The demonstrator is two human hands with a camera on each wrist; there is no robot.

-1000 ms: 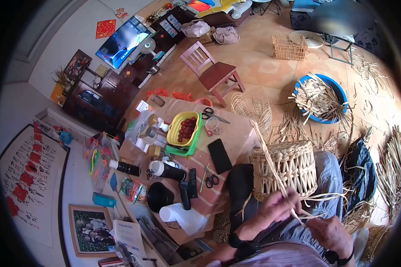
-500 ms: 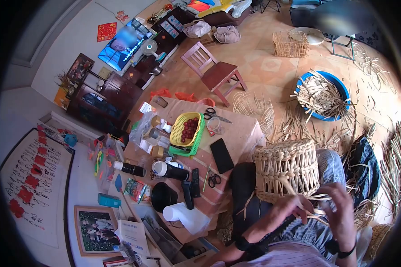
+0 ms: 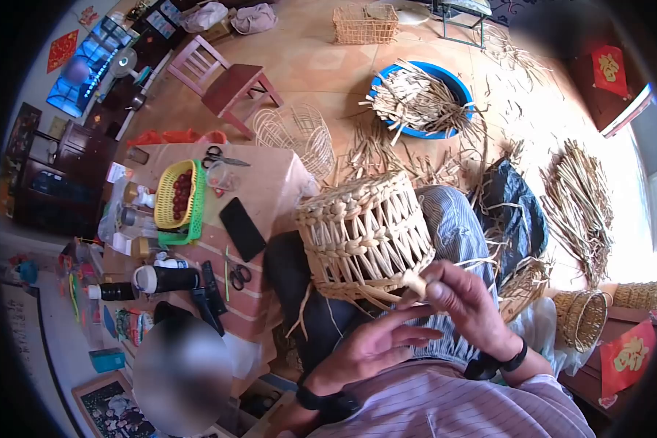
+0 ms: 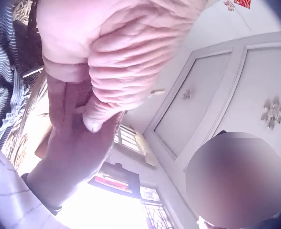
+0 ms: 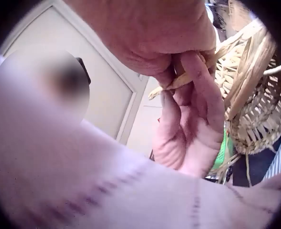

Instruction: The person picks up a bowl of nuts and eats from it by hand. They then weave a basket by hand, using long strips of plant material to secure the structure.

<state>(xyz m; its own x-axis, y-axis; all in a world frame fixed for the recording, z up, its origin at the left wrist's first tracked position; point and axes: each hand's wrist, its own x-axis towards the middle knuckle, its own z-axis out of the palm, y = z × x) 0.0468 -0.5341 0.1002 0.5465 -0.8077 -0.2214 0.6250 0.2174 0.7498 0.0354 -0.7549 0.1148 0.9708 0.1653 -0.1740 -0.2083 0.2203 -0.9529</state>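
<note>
An upturned woven basket of pale dried plant strands sits on the lap, tilted, its lattice side facing me. Between thumb and fingers my right hand pinches a strand just in front of the basket's lower right rim. My left hand is close below, fingers stretched out towards the right hand. In the right wrist view the strand runs by the left hand's thumb and forefinger, its short end sticking out. Skin fills much of the left wrist view, which hides the strand there.
On the table at left lie a phone, scissors, bottles and a yellow basket of red fruit. A blue basin of strands stands on the floor ahead, a wooden chair left of it, loose strand bundles at right.
The head view has swung to the right. The hands held a long strand before the basket, then moved apart; now they are close together, the right pinching the strand near the rim.
</note>
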